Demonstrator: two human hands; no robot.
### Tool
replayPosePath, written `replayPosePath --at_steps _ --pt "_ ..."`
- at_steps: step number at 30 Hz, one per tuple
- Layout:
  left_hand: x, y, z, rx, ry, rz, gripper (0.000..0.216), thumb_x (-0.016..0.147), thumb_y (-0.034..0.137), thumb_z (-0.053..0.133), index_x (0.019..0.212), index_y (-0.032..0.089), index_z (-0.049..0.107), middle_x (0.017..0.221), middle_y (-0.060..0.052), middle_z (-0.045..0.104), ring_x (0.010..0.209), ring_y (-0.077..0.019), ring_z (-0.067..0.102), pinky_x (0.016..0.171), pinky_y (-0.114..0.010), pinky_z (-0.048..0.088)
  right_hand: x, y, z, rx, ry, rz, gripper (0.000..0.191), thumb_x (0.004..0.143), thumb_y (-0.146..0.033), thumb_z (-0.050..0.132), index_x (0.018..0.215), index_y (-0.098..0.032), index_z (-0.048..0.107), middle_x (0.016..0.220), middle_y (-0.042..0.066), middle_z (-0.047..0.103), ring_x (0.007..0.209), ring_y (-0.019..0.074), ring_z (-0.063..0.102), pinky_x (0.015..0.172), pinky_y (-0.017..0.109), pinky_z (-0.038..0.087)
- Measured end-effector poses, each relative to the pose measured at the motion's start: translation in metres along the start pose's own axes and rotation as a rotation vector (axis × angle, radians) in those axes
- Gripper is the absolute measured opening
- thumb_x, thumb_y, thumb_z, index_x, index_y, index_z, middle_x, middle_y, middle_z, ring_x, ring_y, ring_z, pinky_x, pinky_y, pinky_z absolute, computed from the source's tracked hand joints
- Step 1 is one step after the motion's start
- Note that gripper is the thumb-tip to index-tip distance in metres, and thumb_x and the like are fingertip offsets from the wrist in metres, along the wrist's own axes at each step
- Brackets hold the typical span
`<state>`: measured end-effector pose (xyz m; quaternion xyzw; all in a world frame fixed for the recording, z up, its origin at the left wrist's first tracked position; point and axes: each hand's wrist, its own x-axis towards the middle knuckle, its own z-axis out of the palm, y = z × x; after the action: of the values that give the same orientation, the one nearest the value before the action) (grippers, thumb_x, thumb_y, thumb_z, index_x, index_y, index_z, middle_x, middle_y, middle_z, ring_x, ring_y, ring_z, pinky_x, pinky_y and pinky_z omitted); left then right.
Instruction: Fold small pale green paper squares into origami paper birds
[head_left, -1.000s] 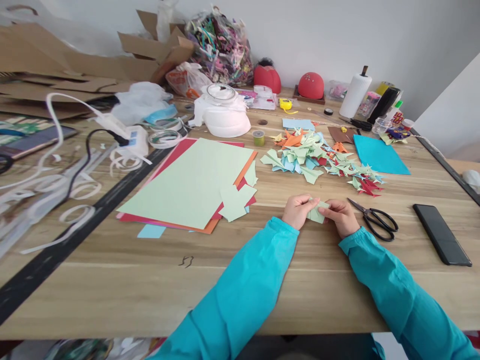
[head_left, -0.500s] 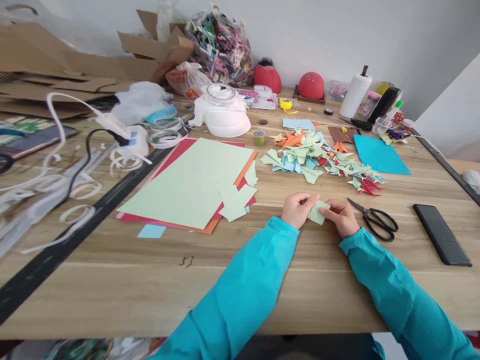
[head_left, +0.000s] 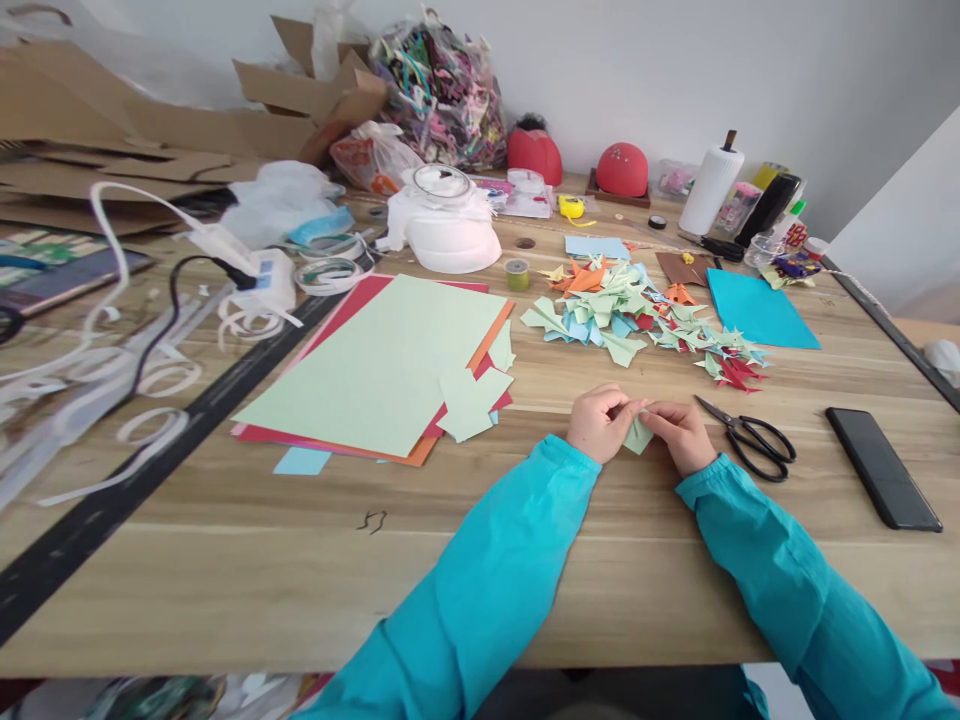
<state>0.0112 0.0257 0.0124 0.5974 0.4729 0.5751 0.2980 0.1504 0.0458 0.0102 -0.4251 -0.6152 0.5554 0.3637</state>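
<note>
A small piece of pale green paper [head_left: 637,437] is pinched between my two hands, just above the table. My left hand [head_left: 601,424] grips its upper left side with thumb and finger, and my right hand [head_left: 682,434] grips its upper right. The fingertips nearly meet and cover the paper's top edge. Black-handled scissors [head_left: 754,445] lie just right of my right hand. Beyond my hands is a heap of folded paper shapes [head_left: 611,300] in green, blue, orange and red.
Left of my hands lies a stack of large coloured sheets [head_left: 382,360] topped by pale green, with smaller green pieces [head_left: 474,402] at its corner. A black phone [head_left: 881,465] rests at the right. Behind stand a thread spool [head_left: 517,273] and a blue sheet [head_left: 761,308].
My hands have drawn closer together at the paper's top, and less of it shows between them. My left hand has shifted slightly right.
</note>
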Motion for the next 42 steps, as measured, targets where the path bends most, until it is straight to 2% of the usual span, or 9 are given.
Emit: replayPosePath --at_steps 8,18,26,33,42 --pt "0.0000 -0.0009 0.0038 -0.014 0.025 -0.058 0.036 0.074 0.039 0.054 0.046 0.016 0.047 0.051 0.002 0.039 0.052 -0.0097 0.036 0.051 -0.025 0.029 0.0001 0.0001 -0.0003 0.032 0.029 0.006 0.020 0.066 -0.034 0.062 0.057 -0.016 0.063 0.051 -0.001 0.058 0.048 0.0117 0.048 0.047 0.025 0.038" --pt "0.0035 0.0003 0.0001 -0.018 0.143 -0.227 0.036 0.070 0.041 0.057 0.046 0.015 0.050 0.049 0.002 0.040 0.051 -0.0090 0.036 0.050 -0.024 0.029 -0.0012 -0.0071 0.0014 0.041 -0.005 0.018 0.021 0.066 -0.029 0.060 0.049 -0.017 0.057 0.043 0.000 0.057 0.043 0.0120 0.049 0.048 0.025 0.039" --pt "0.0040 0.0046 -0.0001 -0.089 0.167 -0.319 0.034 0.067 0.041 0.059 0.048 0.014 0.053 0.047 0.002 0.042 0.051 -0.0090 0.036 0.048 -0.023 0.030 -0.0019 -0.0072 0.0010 0.052 -0.012 0.011 0.019 0.065 -0.023 0.057 0.047 -0.017 0.056 0.043 -0.001 0.058 0.042 0.0113 0.050 0.048 0.024 0.039" --pt "0.0035 0.0068 -0.0004 -0.074 0.164 -0.288 0.034 0.067 0.041 0.058 0.047 0.014 0.054 0.047 0.002 0.042 0.050 -0.0086 0.037 0.049 -0.023 0.030 0.0000 -0.0037 -0.0004 0.073 -0.018 0.002 0.017 0.065 -0.020 0.059 0.049 -0.017 0.058 0.044 -0.001 0.059 0.044 0.0112 0.052 0.049 0.024 0.040" --pt "0.0064 0.0062 -0.0037 -0.129 0.234 -0.312 0.035 0.067 0.041 0.060 0.047 0.013 0.052 0.046 0.003 0.037 0.050 -0.0077 0.034 0.047 -0.022 0.029 0.0000 -0.0001 0.0026 0.110 0.031 -0.051 0.021 0.072 -0.032 0.061 0.058 -0.016 0.060 0.050 -0.001 0.059 0.044 0.0103 0.052 0.047 0.023 0.041"
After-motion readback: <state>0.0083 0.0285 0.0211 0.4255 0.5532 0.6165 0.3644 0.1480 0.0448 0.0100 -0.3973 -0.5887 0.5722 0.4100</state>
